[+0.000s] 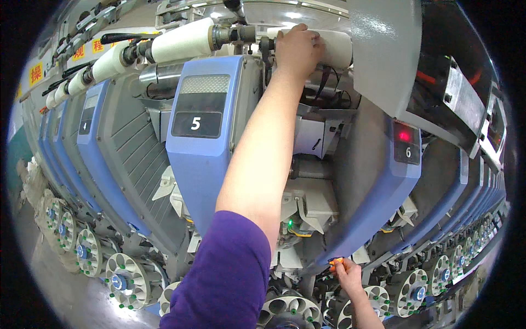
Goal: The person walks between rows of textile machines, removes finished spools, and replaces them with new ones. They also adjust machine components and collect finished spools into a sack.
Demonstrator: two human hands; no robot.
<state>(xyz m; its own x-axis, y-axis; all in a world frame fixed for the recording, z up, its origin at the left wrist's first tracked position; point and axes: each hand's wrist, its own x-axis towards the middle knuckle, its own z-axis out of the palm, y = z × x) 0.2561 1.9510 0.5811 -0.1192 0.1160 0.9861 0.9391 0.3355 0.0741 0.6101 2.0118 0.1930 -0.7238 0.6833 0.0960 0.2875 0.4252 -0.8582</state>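
Note:
Stretched up across the machine, my left hand [298, 52] has its fingers curved over a white yarn package [337, 48] on the upper rail. Lower down at the right, my right hand [349, 274] pinches a small orange part [336, 263] at the bottom tip of a blue-fronted winding unit [364, 219]. The exact shape of that part is mostly covered by my fingers. A red light glows on this unit's dark display panel [405, 137]. Between the two hands, a small green light [290, 223] shows inside the machine.
A neighbouring blue unit [200, 148] stands just left of my arm. More white yarn packages [182, 41] line the rail, with black handles [126, 37]. A large grey housing [386, 49] hangs at the upper right. Round pale magazines [129, 281] with blue hubs run along the bottom.

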